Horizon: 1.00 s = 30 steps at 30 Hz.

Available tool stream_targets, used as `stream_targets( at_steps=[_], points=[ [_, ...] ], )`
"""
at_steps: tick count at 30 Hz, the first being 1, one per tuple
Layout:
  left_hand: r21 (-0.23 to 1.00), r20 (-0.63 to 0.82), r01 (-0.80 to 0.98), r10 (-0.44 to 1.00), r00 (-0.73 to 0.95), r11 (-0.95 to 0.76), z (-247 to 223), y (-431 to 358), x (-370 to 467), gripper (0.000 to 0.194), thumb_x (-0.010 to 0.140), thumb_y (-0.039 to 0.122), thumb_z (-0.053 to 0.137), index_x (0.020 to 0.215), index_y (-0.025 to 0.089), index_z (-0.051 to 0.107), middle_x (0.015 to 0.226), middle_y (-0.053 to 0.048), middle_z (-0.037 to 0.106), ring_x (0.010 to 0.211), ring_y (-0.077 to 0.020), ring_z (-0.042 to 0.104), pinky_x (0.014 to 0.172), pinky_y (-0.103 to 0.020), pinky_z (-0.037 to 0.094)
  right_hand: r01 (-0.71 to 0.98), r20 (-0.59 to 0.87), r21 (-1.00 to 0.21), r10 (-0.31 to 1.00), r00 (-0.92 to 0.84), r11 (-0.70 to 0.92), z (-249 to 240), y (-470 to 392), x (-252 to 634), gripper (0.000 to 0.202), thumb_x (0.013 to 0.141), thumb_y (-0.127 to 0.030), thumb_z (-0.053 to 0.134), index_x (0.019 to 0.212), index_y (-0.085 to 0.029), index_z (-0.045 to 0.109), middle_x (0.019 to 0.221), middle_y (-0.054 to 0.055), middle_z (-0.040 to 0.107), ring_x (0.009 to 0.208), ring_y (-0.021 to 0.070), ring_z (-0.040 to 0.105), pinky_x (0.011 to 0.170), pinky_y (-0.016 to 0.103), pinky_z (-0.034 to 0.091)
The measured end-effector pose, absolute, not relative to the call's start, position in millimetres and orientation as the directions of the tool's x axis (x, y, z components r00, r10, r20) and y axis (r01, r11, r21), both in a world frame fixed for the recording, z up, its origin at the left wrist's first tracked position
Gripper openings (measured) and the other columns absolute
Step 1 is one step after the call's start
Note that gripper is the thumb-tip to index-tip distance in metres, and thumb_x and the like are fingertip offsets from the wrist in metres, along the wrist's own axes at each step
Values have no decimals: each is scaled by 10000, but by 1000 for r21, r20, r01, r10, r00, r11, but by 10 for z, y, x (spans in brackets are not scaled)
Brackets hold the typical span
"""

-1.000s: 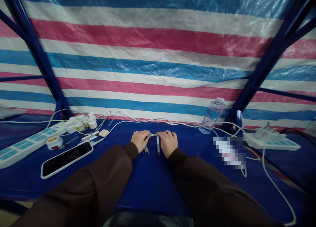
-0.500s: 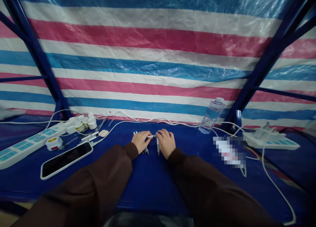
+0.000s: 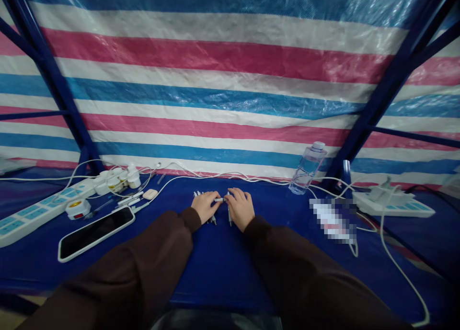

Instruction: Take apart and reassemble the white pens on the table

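Both hands rest close together at the middle of the blue table (image 3: pixel 212 267). My left hand (image 3: pixel 204 206) lies over several slim white and grey pens (image 3: pixel 213 220), whose ends stick out behind and in front of it. Its thumb and index finger pinch a short white-grey piece (image 3: pixel 219 199) that points toward the other hand. My right hand (image 3: pixel 241 208) has its fingers curled, with the fingertips at the right end of that piece. Beneath its thumb side another grey pen (image 3: pixel 230 217) stands out toward the table's front edge. The palms hide part of the pens.
On the left are a phone (image 3: pixel 96 233), a white power strip (image 3: pixel 34 216), plugs (image 3: pixel 78 208) and cables. On the right are a clear bottle (image 3: pixel 307 169), a blurred-out item (image 3: pixel 333 221) and another power strip (image 3: pixel 398 203). Striped sheeting (image 3: pixel 215 95) hangs behind.
My right hand has shifted very slightly left, closer to my left hand. Less of the light piece between the fingertips shows. My left hand has hardly moved.
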<state>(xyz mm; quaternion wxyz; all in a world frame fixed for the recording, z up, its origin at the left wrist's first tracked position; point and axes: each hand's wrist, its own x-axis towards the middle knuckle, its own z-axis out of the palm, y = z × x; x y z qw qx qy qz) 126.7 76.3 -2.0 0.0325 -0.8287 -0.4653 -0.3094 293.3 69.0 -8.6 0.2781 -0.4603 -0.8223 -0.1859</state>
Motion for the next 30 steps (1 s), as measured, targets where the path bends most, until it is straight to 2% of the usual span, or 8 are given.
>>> stream_targets(
  at_steps=[2,4,8,14,16,21,26,30],
  points=[
    [236,540,782,747,388,-577,-23,763,1269,129,836,316,455,841,238,558,787,20,629,727,-132,578,635,-232,407,864,633,14,664,-398,504,-72,678,2930,182,838,-167,441,960,-175,575,1183,103,534,1119,221,419,857,359,276],
    [245,541,777,747,387,-580,-21,762,1272,130,836,312,453,849,240,560,793,20,629,727,-130,580,637,-230,412,858,635,3,662,-398,513,-76,676,2921,211,846,-190,433,1011,-164,561,1203,114,519,1107,217,430,859,353,286],
    [266,540,779,757,368,-568,-15,759,1274,127,830,313,464,855,243,567,806,21,636,750,-131,586,654,-231,418,821,594,51,643,-483,569,-115,701,2912,313,850,-121,376,1129,-147,515,1238,123,502,1100,203,445,865,340,297],
    [272,519,762,757,398,-587,-13,755,1273,126,834,322,462,854,245,560,813,28,638,746,-128,587,636,-224,415,809,599,-18,654,-462,588,-94,700,2931,210,837,-112,395,965,-158,556,1148,106,561,1076,191,467,847,318,309],
    [277,521,755,753,403,-595,-15,756,1273,130,839,321,454,858,243,556,815,28,637,743,-125,587,634,-222,415,808,604,-28,654,-456,588,-94,694,2927,204,842,-129,398,978,-151,549,1139,110,565,1067,191,474,843,321,306],
    [294,525,760,762,378,-580,-23,763,1268,136,835,321,459,866,241,565,837,22,640,738,-123,586,647,-226,421,810,589,52,637,-497,585,-137,708,2917,304,838,-95,383,1104,-147,522,1141,117,576,1044,194,494,850,346,275],
    [302,513,750,764,391,-588,-14,753,1273,143,839,329,454,863,244,566,828,24,643,733,-123,591,626,-225,422,815,588,17,653,-477,579,-105,705,2938,211,820,-80,416,953,-173,550,919,62,639,900,169,542,809,318,269],
    [303,509,736,756,411,-605,6,734,1281,148,842,328,449,867,247,569,829,26,644,745,-121,595,626,-222,423,826,574,-24,684,-450,564,-84,706,2951,152,811,-70,413,854,-169,520,755,23,618,753,143,548,763,287,270]
  ],
)
